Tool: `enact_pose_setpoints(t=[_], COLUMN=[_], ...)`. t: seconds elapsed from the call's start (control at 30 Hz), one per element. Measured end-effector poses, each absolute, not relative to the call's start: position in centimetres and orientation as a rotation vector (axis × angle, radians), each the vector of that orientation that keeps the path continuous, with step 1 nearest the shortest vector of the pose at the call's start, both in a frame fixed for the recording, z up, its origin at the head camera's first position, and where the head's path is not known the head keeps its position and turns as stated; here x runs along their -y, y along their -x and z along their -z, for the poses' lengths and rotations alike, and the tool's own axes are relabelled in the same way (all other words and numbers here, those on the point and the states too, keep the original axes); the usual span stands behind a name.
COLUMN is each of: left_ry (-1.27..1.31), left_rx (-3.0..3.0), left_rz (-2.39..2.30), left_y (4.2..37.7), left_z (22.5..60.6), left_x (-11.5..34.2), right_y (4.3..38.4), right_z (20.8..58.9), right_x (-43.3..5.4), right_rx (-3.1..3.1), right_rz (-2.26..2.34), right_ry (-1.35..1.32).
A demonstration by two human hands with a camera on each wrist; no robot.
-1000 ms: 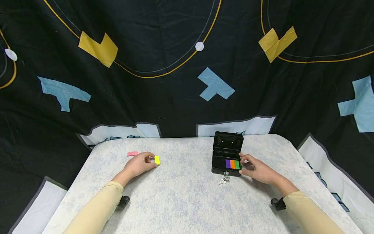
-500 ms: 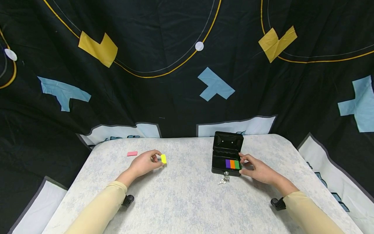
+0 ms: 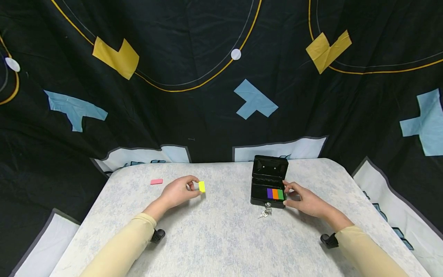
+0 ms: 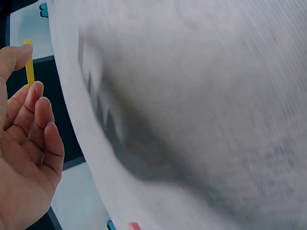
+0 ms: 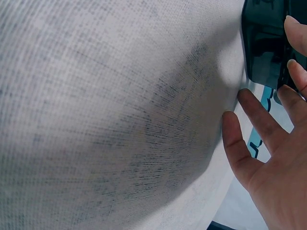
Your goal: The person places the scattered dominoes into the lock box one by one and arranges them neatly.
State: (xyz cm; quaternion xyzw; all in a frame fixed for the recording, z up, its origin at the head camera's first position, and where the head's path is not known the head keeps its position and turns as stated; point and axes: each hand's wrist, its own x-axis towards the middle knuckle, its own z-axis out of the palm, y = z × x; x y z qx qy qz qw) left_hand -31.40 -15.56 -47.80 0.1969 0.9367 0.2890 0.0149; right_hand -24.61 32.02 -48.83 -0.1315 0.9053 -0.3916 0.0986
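Note:
Raised over the table, my left hand (image 3: 178,192) pinches a thin yellow rectangular block (image 3: 202,187) between thumb and fingertips. The left wrist view shows this yellow block (image 4: 29,67) edge-on, with the other fingers loosely bent below it. My right hand (image 3: 306,201) touches the right rim of a small black metal box (image 3: 257,201) with thumb and index finger, its other fingers spread. The box lid (image 3: 270,167) stands up. Inside lie purple (image 3: 269,193), orange (image 3: 275,194) and green (image 3: 280,194) blocks, side by side. A pink block (image 3: 157,181) lies flat behind my left hand.
Keys (image 3: 264,214) hang from the lock at the box's front. The table (image 3: 221,238) has a pale mottled cover and rounded far corners. A dark patterned curtain (image 3: 207,127) stands behind it. Each wrist carries a small black device (image 3: 158,235).
My left hand has moved rightward over the table, carrying the yellow block toward the box. The right hand, the box and the pink block have stayed in place.

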Motion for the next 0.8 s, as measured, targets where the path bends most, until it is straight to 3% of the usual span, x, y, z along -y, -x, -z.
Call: enact_pose_setpoints(t=[0.8], left_ry=[-0.681], left_rx=[-2.852], left_rz=[-0.973], left_y=[30.7], left_z=[45.9], left_x=[10.3], right_y=[24.5], right_z=[48.6], right_x=[-31.9], right_rx=[-2.677], right_rz=[1.147], right_ry=[0.373])
